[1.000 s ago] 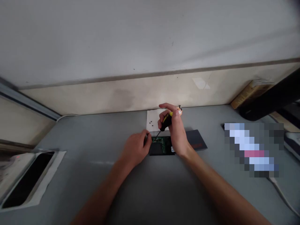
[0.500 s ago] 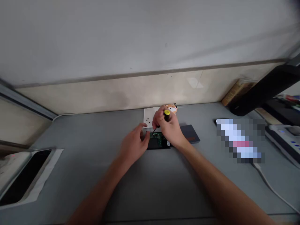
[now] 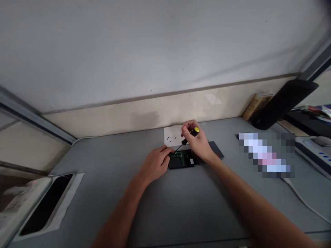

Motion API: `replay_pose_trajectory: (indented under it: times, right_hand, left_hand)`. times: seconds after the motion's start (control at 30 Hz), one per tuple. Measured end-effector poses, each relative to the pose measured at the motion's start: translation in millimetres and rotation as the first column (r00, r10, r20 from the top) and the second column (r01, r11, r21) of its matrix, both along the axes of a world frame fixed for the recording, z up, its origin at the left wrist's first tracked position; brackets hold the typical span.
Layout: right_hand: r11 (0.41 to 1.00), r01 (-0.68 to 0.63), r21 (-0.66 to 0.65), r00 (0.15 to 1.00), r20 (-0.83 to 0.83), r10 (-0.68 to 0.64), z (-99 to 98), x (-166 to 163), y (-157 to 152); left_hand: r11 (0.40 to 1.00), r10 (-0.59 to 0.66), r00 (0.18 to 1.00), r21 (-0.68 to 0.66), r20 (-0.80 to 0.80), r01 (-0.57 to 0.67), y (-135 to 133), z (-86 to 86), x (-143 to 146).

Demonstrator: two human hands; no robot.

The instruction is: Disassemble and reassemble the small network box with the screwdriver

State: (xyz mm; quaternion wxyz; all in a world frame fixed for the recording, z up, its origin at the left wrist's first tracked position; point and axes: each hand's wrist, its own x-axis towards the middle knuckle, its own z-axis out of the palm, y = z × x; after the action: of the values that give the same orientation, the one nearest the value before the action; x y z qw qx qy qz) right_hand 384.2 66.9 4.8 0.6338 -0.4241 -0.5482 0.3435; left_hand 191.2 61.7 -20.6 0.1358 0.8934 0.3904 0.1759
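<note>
A small black case with a green circuit board [image 3: 182,161] lies flat on the grey desk. At its left edge my left hand [image 3: 156,164] is closed, fingertips pressed on the upper left corner. My right hand [image 3: 199,144] grips a screwdriver [image 3: 184,141] with a black handle and yellow end cap. The shaft slants down to the left, its tip at the board's upper left part, close to my left fingertips. Partly behind my right wrist lies a dark flat cover [image 3: 216,150]. Several tiny dark screws [image 3: 168,138] rest on white paper [image 3: 168,131] behind the case.
A phone with a blurred-out screen [image 3: 266,155] and a white cable [image 3: 297,193] lie to the right. Further back stand a black cylinder [image 3: 281,103] and a book [image 3: 254,106]. A power strip [image 3: 314,148] sits far right. Another dark-screened phone [image 3: 48,203] lies left.
My left fingers have come down onto the case's corner. The screwdriver leans further right, with my right hand drawn back a little. The view has shifted slightly.
</note>
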Motion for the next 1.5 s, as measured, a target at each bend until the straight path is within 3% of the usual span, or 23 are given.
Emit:
replay_pose_trajectory:
  times: [0.13,0.23,0.3,0.37,0.43,0.5,0.53,0.6,0.7,0.83,0.93,1.3,1.5]
  right_hand:
    - [0.995,-0.053,0.081,0.998,0.047,0.049,18.6,11,-12]
    - [0.981,0.093,0.172,0.986,0.118,-0.114,40.8,29,-28]
    - [0.978,0.13,0.165,0.928,0.327,-0.178,48.9,47,-37]
    - [0.997,0.036,0.066,0.789,0.611,-0.069,47.5,65,-43]
    - [0.989,-0.03,-0.148,0.545,0.826,0.14,38.8,80,-47]
    - [0.947,0.01,-0.321,0.301,0.904,0.303,28.3,90,-50]
    - [0.931,0.032,-0.363,0.224,0.911,0.347,24.3,93,-51]
    - [0.913,0.058,-0.404,0.148,0.908,0.392,21.2,96,-51]
    - [0.889,0.075,-0.452,0.158,0.885,0.437,28.9,97,-46]
    - [0.855,0.056,-0.516,0.238,0.839,0.49,45.1,91,-36]
    - [0.844,0.024,-0.535,0.242,0.822,0.515,48.3,81,-31]
    - [0.915,-0.064,-0.398,0.051,0.915,0.401,24.0,51,-47]
    - [0.904,-0.183,-0.386,0.133,0.902,0.411,19.5,40,-45]
  left_hand:
    - [0.993,0.047,0.999,-0.107,-0.012,-0.048,0,3.6,-1]
    - [0.974,0.075,0.997,-0.217,0.013,-0.07,0,7.1,-8]
    - [0.952,0.068,0.998,-0.3,0.006,-0.063,1,11.1,-14]
    - [0.928,0.028,0.999,-0.37,-0.022,-0.034,1,15.9,-20]
    - [0.91,-0.038,0.998,-0.414,-0.058,0.01,3,19.8,-23]
    - [0.901,-0.069,0.992,-0.434,-0.105,0.017,5,21.6,-23]
    - [0.899,-0.074,0.99,-0.438,-0.118,0.015,6,21.5,-23]
    - [0.902,-0.07,0.993,-0.431,-0.092,0.023,7,19.2,-22]
    - [0.916,-0.036,0.999,-0.398,0.018,0.04,6,11.3,-23]
    - [0.927,0.073,0.991,-0.374,0.112,-0.026,2,-0.8,-26]
    - [0.93,0.111,0.983,-0.364,0.145,-0.051,-1,-5.5,-25]
    - [0.944,0.139,0.982,-0.315,0.126,-0.093,-6,-6.3,-17]
    - [0.943,0.155,0.98,-0.312,0.121,-0.111,-15,-7.6,-7]
